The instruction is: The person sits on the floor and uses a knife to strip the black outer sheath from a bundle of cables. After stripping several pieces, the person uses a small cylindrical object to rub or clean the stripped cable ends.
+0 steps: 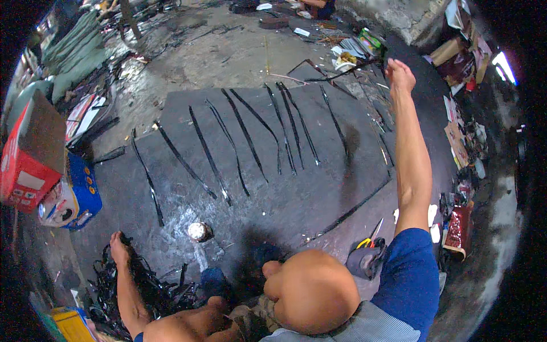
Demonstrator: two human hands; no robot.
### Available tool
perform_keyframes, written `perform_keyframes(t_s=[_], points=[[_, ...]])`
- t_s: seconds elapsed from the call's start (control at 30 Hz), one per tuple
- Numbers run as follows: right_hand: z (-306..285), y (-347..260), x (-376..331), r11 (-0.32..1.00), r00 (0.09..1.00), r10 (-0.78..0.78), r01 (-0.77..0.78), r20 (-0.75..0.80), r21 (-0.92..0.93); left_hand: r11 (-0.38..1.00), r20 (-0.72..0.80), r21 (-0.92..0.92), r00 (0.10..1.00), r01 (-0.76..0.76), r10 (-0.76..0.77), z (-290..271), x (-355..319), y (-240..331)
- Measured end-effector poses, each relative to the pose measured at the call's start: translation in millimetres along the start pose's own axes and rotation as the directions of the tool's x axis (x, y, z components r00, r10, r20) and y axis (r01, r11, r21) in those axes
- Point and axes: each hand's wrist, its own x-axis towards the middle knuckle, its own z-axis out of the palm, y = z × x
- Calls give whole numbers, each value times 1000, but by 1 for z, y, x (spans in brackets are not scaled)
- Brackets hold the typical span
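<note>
Long black strips (pixel 245 135) lie spaced out in a row across a dark sheet (pixel 319 199) on the floor. My right arm reaches far out to the right. Its hand (pixel 400 75) is closed, with a thin black strip (pixel 353 69) running leftward from it over the sheet's far edge. At the lower left, my left hand (pixel 119 249) is closed on black strips at the edge of a tangled pile (pixel 162 285); its fingertips are partly hidden. A small round container with a white top (pixel 197 231) stands on whitish smears in front of me.
Red (pixel 34 154) and blue (pixel 84 191) boxes stand at the left. Scissors with yellow-and-black handles (pixel 364 243) rest by a dark pouch-like thing (pixel 362 263) near my right thigh. Scraps and packets (pixel 353 48) litter the far right, below a concrete block (pixel 399 20).
</note>
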Motion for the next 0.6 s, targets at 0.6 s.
perform_keyframes(t_s=[0.6], points=[[-29,192,-374,751,667,352,218,657,-623,765,-703,-526,318,371,-637,-114,-45,-27]])
